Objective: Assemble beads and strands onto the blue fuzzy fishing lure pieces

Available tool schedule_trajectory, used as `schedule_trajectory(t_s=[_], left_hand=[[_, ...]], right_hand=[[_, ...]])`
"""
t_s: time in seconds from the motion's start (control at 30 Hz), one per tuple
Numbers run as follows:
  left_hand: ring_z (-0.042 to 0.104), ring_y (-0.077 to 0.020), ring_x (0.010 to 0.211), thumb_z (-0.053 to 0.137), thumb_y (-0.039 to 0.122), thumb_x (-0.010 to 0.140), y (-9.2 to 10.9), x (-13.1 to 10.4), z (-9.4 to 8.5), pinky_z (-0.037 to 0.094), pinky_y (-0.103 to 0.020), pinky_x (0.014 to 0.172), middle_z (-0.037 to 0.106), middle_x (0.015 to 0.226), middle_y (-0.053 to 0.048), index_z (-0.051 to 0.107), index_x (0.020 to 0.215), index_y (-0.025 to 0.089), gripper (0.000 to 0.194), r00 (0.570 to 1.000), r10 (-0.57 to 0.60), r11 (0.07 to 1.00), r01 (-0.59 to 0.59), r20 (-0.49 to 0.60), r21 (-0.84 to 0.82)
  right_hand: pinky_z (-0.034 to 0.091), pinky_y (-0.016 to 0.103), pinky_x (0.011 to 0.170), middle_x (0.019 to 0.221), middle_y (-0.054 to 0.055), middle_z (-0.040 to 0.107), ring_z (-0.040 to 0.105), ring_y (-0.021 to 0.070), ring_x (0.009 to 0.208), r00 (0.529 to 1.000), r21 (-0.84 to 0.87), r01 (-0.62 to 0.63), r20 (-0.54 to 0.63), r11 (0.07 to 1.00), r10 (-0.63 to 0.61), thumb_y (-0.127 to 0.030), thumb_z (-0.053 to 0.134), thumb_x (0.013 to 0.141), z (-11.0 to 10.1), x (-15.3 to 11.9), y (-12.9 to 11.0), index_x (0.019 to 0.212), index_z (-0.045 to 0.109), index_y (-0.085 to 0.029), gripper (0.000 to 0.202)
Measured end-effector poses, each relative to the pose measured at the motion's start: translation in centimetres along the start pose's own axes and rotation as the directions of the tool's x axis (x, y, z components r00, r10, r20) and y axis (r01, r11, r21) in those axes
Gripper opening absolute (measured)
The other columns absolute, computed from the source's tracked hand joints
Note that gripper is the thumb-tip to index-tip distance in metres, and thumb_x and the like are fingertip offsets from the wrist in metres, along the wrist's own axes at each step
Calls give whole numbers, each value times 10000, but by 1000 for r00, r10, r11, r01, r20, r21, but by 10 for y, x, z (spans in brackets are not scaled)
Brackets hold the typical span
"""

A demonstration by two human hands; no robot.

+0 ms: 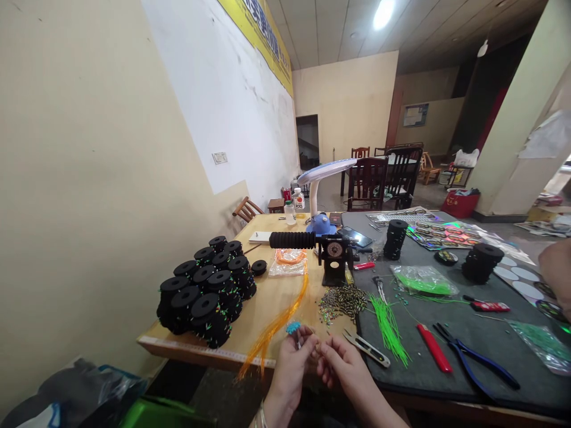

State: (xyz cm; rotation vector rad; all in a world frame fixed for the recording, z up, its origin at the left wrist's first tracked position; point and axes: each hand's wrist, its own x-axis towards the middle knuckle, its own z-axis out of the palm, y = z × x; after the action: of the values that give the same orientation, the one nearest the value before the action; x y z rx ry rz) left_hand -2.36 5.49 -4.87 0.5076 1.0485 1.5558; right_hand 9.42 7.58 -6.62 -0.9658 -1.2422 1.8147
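My left hand [289, 358] is closed at the table's front edge, holding a small bundle with a bright turquoise tip [293, 327] that sticks up above the fingers. Close beside it, my right hand [342, 358] is pinched shut, its fingertips almost meeting those of the left. Whatever lies between the fingertips is too small to make out. A pile of small metal and coloured bits [345, 302] lies just beyond the hands. Thread snips [368, 349] rest right of my right hand, and loose orange strands [285, 315] trail down on the left.
Several stacked black foam spools [205, 303] stand left. Behind the pile are a black winding device [335, 258] and a blue-based lamp [320, 224]. Rightward lie green strands [387, 330], a red-handled tool [433, 348] and blue-handled pliers [475, 356]. Another person's arm [555, 273] shows far right.
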Motion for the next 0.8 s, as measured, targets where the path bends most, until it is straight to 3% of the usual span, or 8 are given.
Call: schedule_trajectory(t_s=[0.23,0.37,0.47,0.63,0.8], left_hand=[[531,-84,513,910,395,458,-1,2,-1,432,-207,520,605,627,33,662,744,135,459,999,34,999,-33,-12,43],[576,-110,619,921,359,430,0,2,1,460,-208,598,651,678,2,688,725,127,442,993,104,992,-100,-51,77],[546,-94,573,920,335,439,1,2,2,444,-197,558,647,654,8,695,711,125,411,992,114,990,-110,-50,90],[518,-61,518,931,342,404,0,4,1,428,-175,505,633,658,29,693,746,129,468,996,51,999,-51,-73,8],[517,-44,507,939,324,401,0,4,0,417,-150,475,629,663,28,677,753,122,483,997,-28,998,24,-72,-51]], right_hand=[[348,178,405,509,-18,604,500,72,404,999,85,-37,-31,996,40,-783,593,595,-1,3,1,712,532,-165,632],[323,175,407,491,-40,578,454,54,385,999,-18,-3,-44,1000,2,-759,627,596,1,0,-4,699,503,-174,607],[264,172,394,452,-69,525,397,41,367,998,-90,13,-66,996,-19,-742,655,587,0,-2,-5,673,471,-187,590],[211,175,381,428,-85,484,327,33,356,996,-91,19,-90,996,-27,-755,655,567,0,-1,-2,667,462,-193,603],[247,172,378,460,-76,498,351,46,379,995,-78,62,-79,995,-68,-738,643,613,4,-4,-4,678,474,-195,572]])
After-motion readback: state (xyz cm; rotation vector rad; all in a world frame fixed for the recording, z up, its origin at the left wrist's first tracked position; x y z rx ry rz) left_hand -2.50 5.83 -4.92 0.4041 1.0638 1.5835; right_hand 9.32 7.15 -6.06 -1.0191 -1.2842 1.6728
